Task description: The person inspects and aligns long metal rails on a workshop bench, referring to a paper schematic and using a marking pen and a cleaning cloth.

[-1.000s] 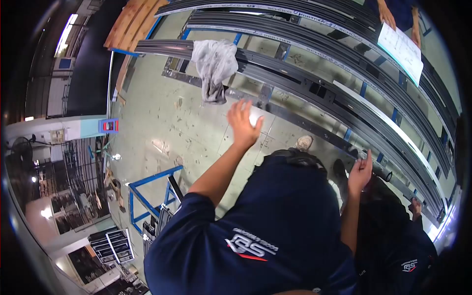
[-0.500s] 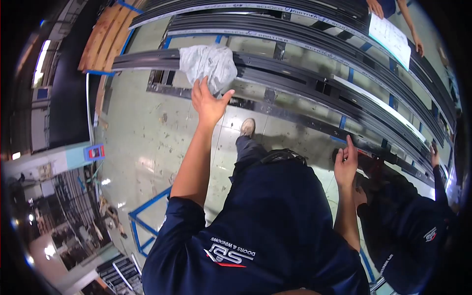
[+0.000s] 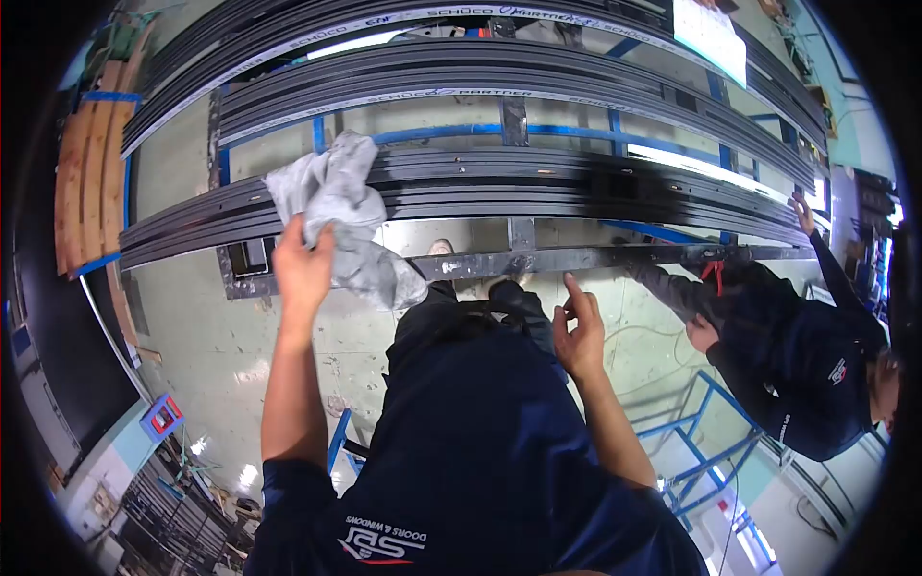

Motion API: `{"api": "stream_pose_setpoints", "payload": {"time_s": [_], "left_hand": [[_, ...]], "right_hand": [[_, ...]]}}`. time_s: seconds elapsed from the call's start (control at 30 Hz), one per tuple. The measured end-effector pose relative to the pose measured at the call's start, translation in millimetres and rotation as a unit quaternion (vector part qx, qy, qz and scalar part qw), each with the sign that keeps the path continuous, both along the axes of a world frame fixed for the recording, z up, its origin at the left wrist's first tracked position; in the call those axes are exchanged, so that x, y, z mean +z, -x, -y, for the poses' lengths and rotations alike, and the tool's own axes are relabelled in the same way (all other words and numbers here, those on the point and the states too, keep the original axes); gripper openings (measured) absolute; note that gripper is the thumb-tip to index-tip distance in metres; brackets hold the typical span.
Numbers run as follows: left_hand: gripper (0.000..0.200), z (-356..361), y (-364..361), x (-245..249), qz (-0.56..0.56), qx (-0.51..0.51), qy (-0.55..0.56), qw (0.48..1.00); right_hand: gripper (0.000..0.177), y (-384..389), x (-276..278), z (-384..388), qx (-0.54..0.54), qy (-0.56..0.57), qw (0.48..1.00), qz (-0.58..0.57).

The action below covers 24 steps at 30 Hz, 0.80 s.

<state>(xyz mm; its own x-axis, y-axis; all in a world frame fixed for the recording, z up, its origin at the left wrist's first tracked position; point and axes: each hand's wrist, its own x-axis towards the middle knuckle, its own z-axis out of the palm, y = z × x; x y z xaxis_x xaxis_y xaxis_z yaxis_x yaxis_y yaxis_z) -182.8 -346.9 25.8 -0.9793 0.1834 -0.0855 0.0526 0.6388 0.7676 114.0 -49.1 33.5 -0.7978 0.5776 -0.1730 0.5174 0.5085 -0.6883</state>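
A crumpled light-grey rag drapes over the nearest dark metal profile, its lower end hanging past the profile's front edge. My left hand is closed on the rag's near left side, thumb and fingers pinching the cloth. To the right, my right hand is in front of the rack's dark front rail, index finger stretched out and the others loosely bent. It holds nothing.
More dark profiles with printed strips lie behind on the blue-framed rack. A co-worker at right reaches to the profile's end. Papers are at the far right. Wooden slats stand left, a blue frame behind right.
My view has turned and the body is now square to the rack. My left hand, spread at the rag before, now grips it, and the rag has spread out and hangs lower.
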Motion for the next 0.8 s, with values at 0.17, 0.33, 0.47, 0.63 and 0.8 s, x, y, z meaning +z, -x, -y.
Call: {"api": "stream_pose_setpoints", "payload": {"time_s": [0.17, 0.33, 0.47, 0.63, 0.8], "left_hand": [[0.02, 29, 47, 72, 0.003, -0.007, -0.126, 0.992], [0.024, 21, 122, 143, -0.12, -0.062, -0.146, 0.98], [0.031, -6, 190, 197, -0.273, -0.146, -0.078, 0.948], [0.036, 7, 307, 206, -0.301, -0.201, 0.043, 0.931], [0.039, -55, 380, 253, -0.469, -0.208, 0.203, 0.834]], "right_hand": [[0.056, 9, -1, 10, -0.017, -0.008, 0.999, 0.044], [0.057, 11, 6, 15, -0.062, -0.022, 0.996, 0.06], [0.058, 2, 16, 14, -0.068, -0.038, 0.994, 0.076], [0.057, -14, 21, 18, -0.117, -0.039, 0.99, 0.071], [0.057, -39, 15, 26, -0.15, -0.046, 0.984, 0.082]]}}
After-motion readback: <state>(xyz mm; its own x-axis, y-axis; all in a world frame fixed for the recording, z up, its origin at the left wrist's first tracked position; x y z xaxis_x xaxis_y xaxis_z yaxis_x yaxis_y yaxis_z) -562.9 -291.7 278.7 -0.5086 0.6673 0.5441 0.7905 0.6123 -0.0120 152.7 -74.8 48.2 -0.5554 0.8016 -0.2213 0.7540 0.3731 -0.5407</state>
